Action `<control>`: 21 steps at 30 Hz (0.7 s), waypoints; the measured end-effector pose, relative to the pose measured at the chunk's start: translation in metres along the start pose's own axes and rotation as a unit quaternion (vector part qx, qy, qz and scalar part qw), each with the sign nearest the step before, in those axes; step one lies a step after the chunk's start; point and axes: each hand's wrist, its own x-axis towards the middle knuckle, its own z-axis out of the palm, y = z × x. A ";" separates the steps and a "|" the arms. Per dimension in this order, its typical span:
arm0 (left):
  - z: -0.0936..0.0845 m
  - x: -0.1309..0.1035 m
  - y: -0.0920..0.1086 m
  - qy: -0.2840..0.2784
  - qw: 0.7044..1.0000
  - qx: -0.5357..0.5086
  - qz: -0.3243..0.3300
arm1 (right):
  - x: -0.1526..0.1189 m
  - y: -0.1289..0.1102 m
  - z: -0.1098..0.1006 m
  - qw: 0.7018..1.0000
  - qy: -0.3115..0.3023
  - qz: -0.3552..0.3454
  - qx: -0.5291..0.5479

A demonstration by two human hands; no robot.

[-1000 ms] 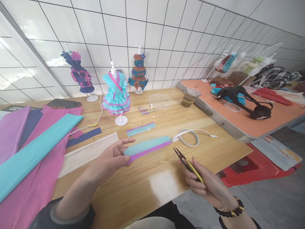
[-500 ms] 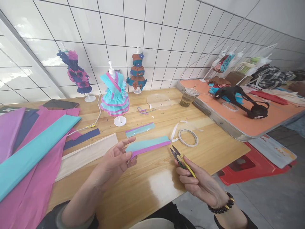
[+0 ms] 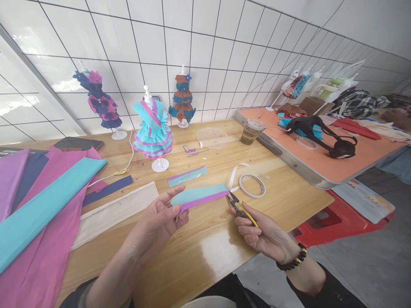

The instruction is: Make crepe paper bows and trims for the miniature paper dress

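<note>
Between thumb and fingers, my left hand [image 3: 167, 211] pinches one end of a turquoise paper strip [image 3: 201, 193] with a purple edge, held above the wooden table. My right hand [image 3: 261, 231] grips yellow-handled thread snips [image 3: 245, 212]. Their dark blades meet the strip's right end at the purple corner. A roll of double-sided tape [image 3: 252, 185] lies just beyond the snips, its white tail [image 3: 233, 175] curling beside the strip's end. Behind the held strip, a similar turquoise and purple strip [image 3: 188, 176] rests on the table.
A small dress form [image 3: 152, 128] in turquoise ruffles stands behind, with two other dressed forms along the wall. Pink and turquoise paper sheets [image 3: 48, 205] cover the left side. A lidded cup [image 3: 253, 131] stands near the orange table [image 3: 359, 141], which bears a black strapped object [image 3: 324, 132].
My right hand has brought the snips left, and their blades have drawn closer together at the strip's end. My left hand still pinches the strip. The view has shifted slightly.
</note>
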 end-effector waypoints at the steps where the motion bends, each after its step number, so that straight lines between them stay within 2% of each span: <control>1: 0.001 -0.001 0.000 0.003 1.000 0.000 0.001 | 0.000 0.000 0.000 1.000 -0.003 0.000 0.001; 8: 0.007 -0.003 -0.001 0.022 1.000 0.007 0.004 | 0.002 0.002 0.002 1.000 -0.013 -0.005 -0.009; 14: 0.008 -0.004 -0.004 0.008 1.000 0.004 -0.001 | 0.002 0.003 0.001 1.000 -0.011 -0.008 -0.018; 21: 0.019 -0.007 -0.007 0.003 1.000 0.027 0.013 | -0.002 0.005 0.000 0.999 -0.010 -0.004 -0.033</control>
